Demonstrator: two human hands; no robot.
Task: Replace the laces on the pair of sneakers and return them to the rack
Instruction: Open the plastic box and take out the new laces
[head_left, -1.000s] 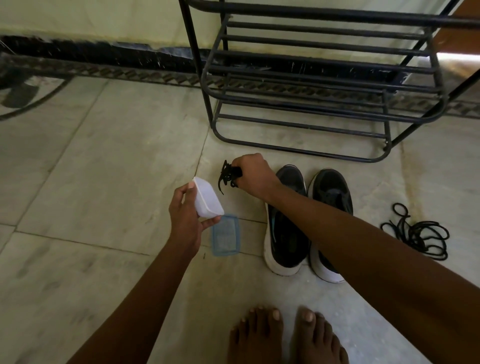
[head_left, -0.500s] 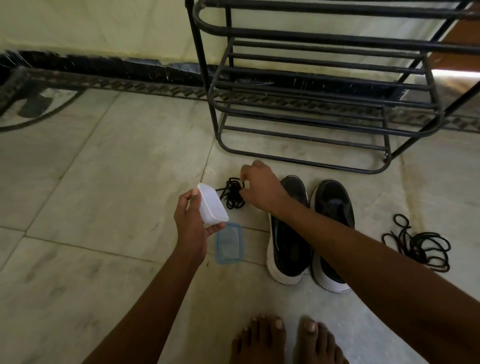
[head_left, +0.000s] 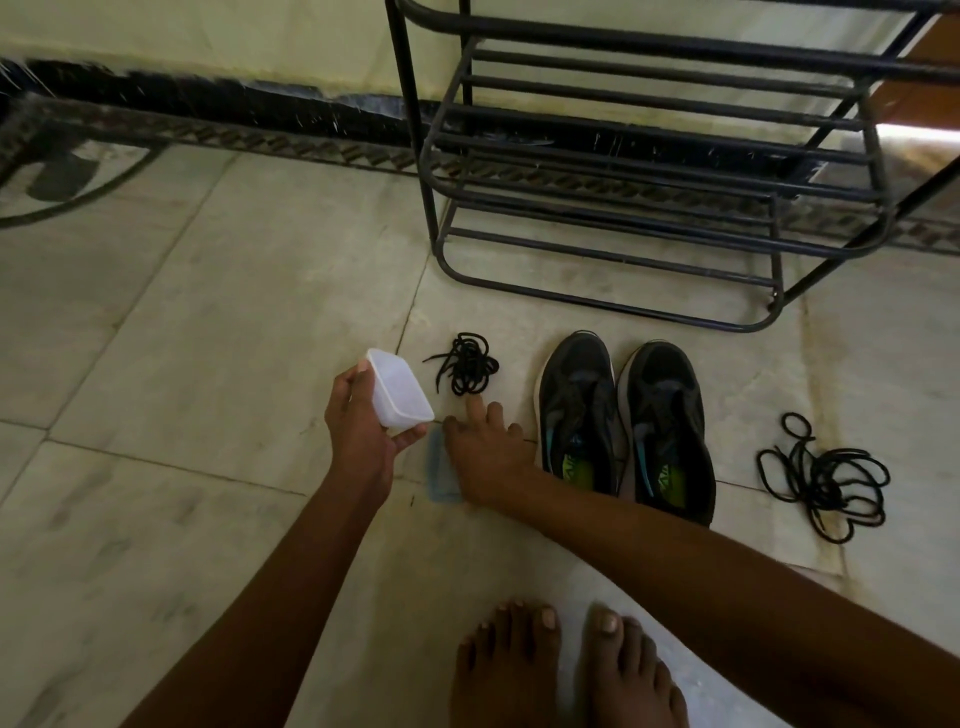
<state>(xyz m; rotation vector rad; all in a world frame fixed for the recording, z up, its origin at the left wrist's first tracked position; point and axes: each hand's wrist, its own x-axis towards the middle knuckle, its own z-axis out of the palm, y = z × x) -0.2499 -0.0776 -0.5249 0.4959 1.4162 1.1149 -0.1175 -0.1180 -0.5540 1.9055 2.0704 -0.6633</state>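
Floor (head_left: 218, 332): pale marble tiles, carrying everything here.
Shoe rack (head_left: 649, 171): black metal tube frame at the far right of the floor, against the wall; its shelves hold nothing visible.
Sneakers (head_left: 623, 421): black pair with white soles, side by side on the floor just in front of the rack's lower rail, toes toward the rack, no laces threaded.
Loose lace pile (head_left: 823, 475): black tangle on the floor to the right of the sneakers, well apart from both hands.
Lace bundle (head_left: 466, 362): smaller black coil on the floor left of the sneakers, just beyond the right hand's fingertips and just right of the container; whether a finger touches it cannot be told.
Left hand (head_left: 363, 431): fingers and thumb curled round a translucent white plastic container (head_left: 399, 387), holding it tilted above the floor.
Right hand (head_left: 485, 447): fingers spread and straight, laid over a blue lid (head_left: 439, 475) on the floor, gripping nothing.
Bare feet (head_left: 566, 670): at the near edge of the floor.
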